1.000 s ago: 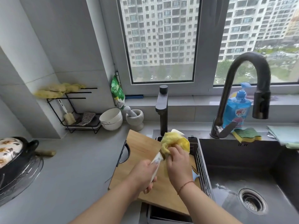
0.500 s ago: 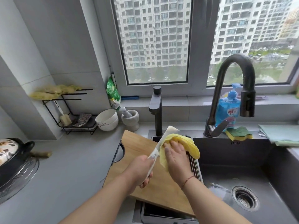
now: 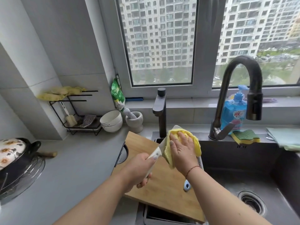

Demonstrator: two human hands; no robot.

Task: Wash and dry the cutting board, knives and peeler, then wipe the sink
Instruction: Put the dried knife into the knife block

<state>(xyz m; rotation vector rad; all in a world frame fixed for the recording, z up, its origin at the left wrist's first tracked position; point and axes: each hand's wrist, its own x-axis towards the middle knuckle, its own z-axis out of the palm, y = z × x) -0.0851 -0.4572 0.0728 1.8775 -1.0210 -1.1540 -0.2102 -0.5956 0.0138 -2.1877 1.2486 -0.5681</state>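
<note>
My left hand (image 3: 140,169) grips the white handle of a white knife (image 3: 156,154), blade pointing up and away. My right hand (image 3: 181,149) presses a yellow cloth (image 3: 196,143) flat against the blade, fingers spread; the cloth hides most of the blade, only its tip shows above. Below both hands the wooden cutting board (image 3: 164,189) lies across the sink's left side. A blue-handled tool (image 3: 186,185), maybe the peeler, peeks out on the board under my right wrist. The dark sink (image 3: 243,172) with its drain (image 3: 252,202) lies to the right.
Black faucet (image 3: 240,95) arches over the sink, a smaller black tap (image 3: 160,111) behind the board. Blue soap bottle (image 3: 233,111), green-yellow sponge (image 3: 246,136) and a folded green cloth (image 3: 284,138) sit at the back. White bowls (image 3: 111,120), mortar (image 3: 134,121), wire rack (image 3: 78,114), pot (image 3: 16,156) left.
My right hand has slid the yellow cloth up along the blade and now lies flatter over it. The left hand keeps its grip on the handle.
</note>
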